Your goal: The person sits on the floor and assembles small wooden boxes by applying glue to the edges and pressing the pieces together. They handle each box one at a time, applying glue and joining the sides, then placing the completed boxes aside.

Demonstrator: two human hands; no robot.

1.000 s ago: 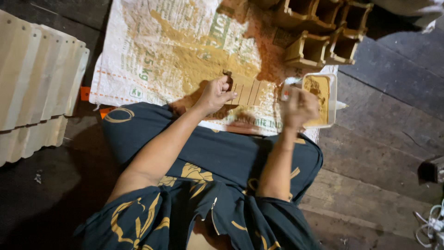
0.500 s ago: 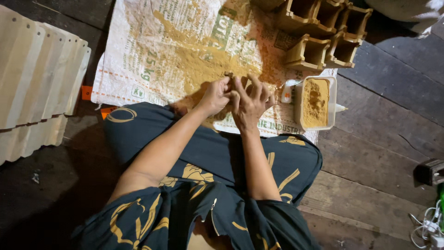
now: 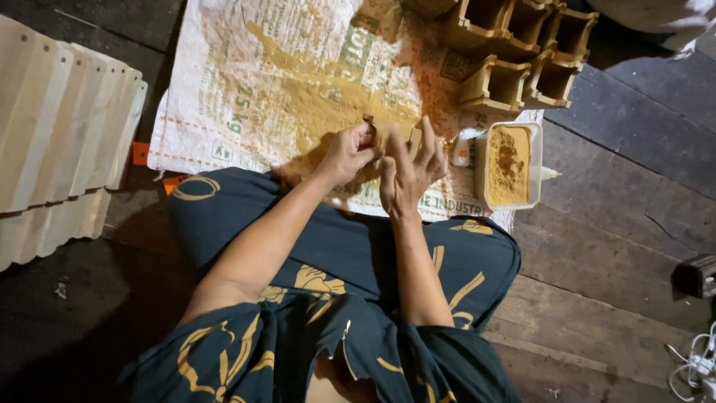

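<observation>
Left hand: my left hand (image 3: pixel 344 154) comes in from the left, fingers curled and pinching the near-left end of the wooden piece (image 3: pixel 394 139).
Right hand: my right hand (image 3: pixel 409 173) sits just right of it, palm down; its fingers (image 3: pixel 427 142) are spread and lie over the piece's right part, pressing rather than clenching.
Piece: a small pale wooden piece, held between both hands just above the sack (image 3: pixel 246 89), at the near edge of the powder (image 3: pixel 321 108).
Where it lies: straight ahead of my knees, past the hem of my dark patterned skirt (image 3: pixel 350 254); both hands touch it, neither has to reach.
Long axis: as far as I can see it runs left to right across me, one end under each hand; most of it is hidden by my fingers, so I cannot tell its full shape.
Nearer hand: the left grips the end, the right covers the top, so the right hides more of it.
Tub: a white tub (image 3: pixel 509 166) of the same yellow-brown powder stands just to the right of my right hand, close but apart.
Boxes: open wooden boxes (image 3: pixel 514 56) are stacked farther ahead and to the right, well apart from my hands.
Slats: a fan of pale slats (image 3: pixel 60 127) lies on the floor (image 3: pixel 611 246) far to my left.
</observation>
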